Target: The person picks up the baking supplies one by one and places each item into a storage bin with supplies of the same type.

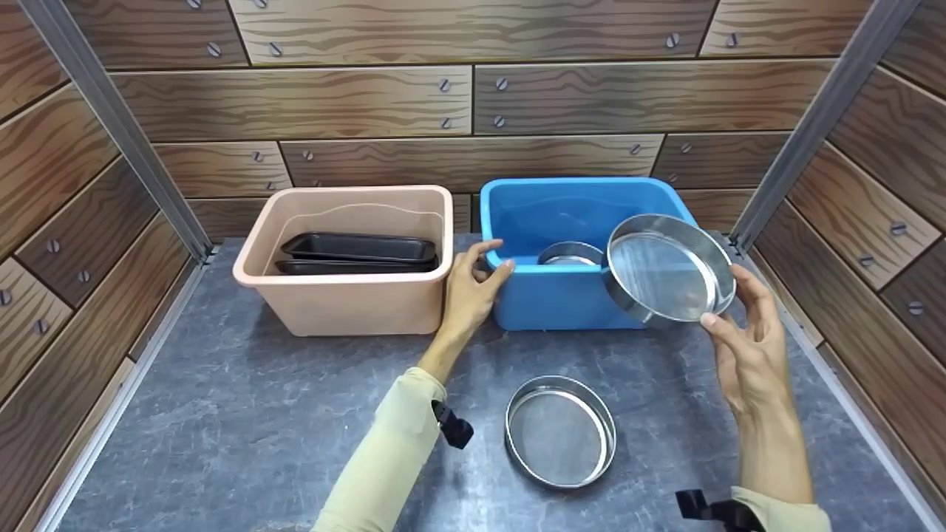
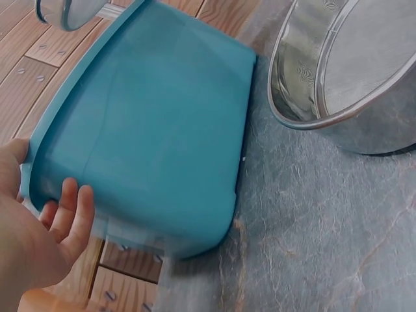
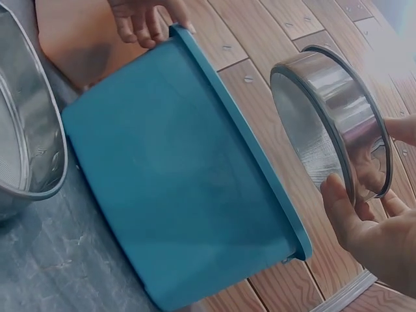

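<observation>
A round metal sieve [image 1: 658,277] is tilted in the air over the front right part of the blue bin [image 1: 573,299]. My right hand [image 1: 754,347] holds it by its right side, thumb on the near edge and fingers behind, as the right wrist view also shows. With my left hand [image 1: 473,292] I grip the bin's front left corner; in the left wrist view the fingers [image 2: 68,218] curl under the rim. Inside the bin lies another sieve [image 1: 569,253], partly hidden by the front wall. A further sieve [image 1: 558,436] rests flat on the grey table in front.
Left of the blue bin stands a beige bin [image 1: 358,303] with black rectangular pans [image 1: 362,247] in it. The grey table [image 1: 295,414] is enclosed by wood-patterned walls [image 1: 369,103] at the back and sides, with metal strips along the edges.
</observation>
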Demonstrator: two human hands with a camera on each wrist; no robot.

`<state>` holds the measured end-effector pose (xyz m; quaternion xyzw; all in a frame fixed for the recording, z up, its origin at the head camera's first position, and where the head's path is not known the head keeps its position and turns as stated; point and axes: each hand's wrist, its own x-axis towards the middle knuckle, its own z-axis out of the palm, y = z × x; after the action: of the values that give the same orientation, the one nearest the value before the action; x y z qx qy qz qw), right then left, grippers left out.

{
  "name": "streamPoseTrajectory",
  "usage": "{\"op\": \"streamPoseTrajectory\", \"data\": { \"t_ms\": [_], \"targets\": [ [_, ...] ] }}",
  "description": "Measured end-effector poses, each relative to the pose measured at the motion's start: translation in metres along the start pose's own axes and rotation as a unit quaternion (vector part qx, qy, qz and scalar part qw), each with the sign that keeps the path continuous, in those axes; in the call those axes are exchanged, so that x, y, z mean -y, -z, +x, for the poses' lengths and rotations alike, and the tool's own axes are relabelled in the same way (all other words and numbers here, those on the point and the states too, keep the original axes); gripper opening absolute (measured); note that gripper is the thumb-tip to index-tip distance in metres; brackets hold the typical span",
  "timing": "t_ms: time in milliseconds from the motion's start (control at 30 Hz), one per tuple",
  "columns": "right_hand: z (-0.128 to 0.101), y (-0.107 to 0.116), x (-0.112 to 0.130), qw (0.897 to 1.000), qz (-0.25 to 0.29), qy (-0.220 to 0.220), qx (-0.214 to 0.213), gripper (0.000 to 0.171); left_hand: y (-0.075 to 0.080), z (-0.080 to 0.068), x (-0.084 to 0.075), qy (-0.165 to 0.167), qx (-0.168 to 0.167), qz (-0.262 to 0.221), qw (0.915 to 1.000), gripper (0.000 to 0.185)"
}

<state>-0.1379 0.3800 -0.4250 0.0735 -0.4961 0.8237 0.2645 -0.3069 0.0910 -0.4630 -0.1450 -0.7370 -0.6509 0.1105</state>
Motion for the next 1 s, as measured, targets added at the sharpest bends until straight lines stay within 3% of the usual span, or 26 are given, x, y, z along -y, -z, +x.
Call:
{"op": "streamPoseTrajectory", "data": {
  "t_ms": [433,1000],
  "targets": [
    [0.024,-0.008,-0.001,1.0,0.005,-0.01,0.007,0.068,0.003,0.002,-0.005,0.008,-0.026,0.017,0.9995,0.039],
    [0.048,-0.016,-0.01,0.999,0.023,-0.023,0.019,0.066,-0.001,-0.001,-0.003,0.012,-0.031,0.044,0.9985,0.038]
  ]
}}
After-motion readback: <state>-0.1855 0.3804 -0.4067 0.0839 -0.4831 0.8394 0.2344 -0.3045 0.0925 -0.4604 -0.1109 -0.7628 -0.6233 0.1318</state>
